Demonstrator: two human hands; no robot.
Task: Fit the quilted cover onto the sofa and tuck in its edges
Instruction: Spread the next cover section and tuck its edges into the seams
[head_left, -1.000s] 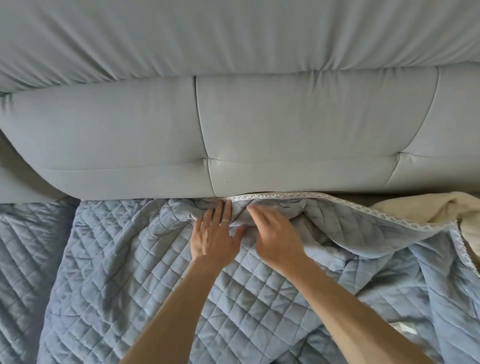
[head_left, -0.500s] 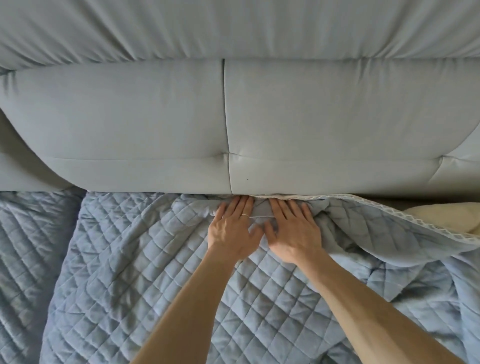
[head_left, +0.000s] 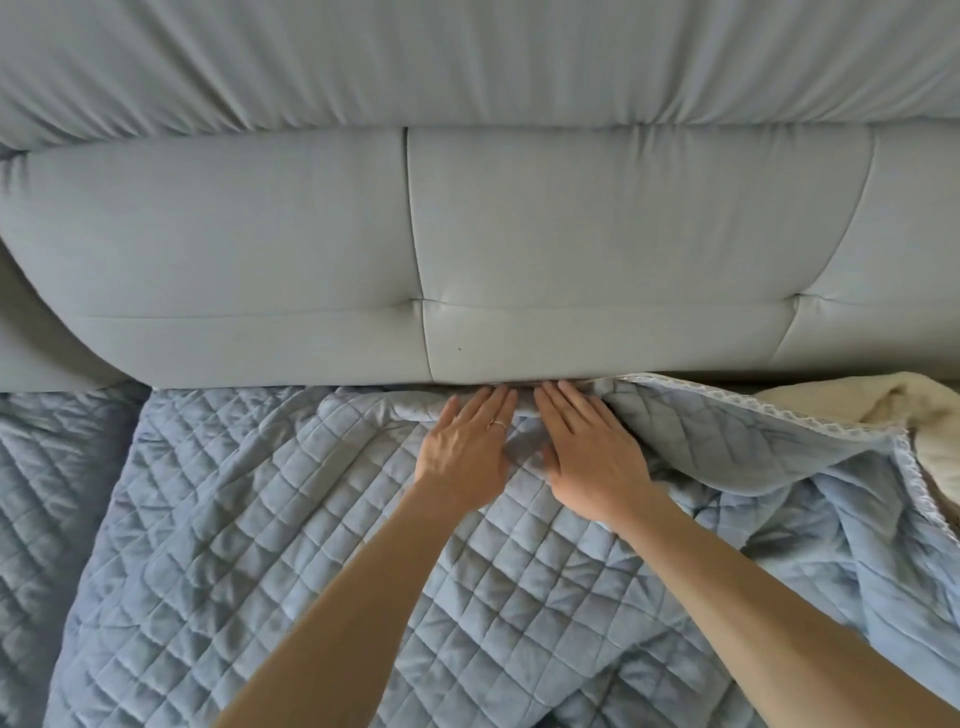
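Across the far half of the view runs the pale grey back of the sofa (head_left: 260, 249): a creased upper cushion above a padded bolster divided by stitched seams. Below it, filling the near half, the blue quilted cover (head_left: 249, 545) lies spread over the seat, rumpled. On the left its far edge meets the crease under the bolster. At the far left a second quilted stretch (head_left: 52, 493) lies beside it, set off by a straight edge. On the right the cover is turned back, showing its cream fleecy underside (head_left: 914, 415), and there it sits loose, clear of the crease. A white lace trim (head_left: 779, 415) runs along that turned edge. Both bare forearms reach in from the near side. The left grip (head_left: 465, 452) and right grip (head_left: 592, 457) lie flat and open, side by side and almost touching. Their straight fingers press a bunched fold of the cover, with the fingertips at the crease near the bolster's middle seam. Neither pinches the cloth. A thin ring (head_left: 497, 425) shows on one finger of the left grip.
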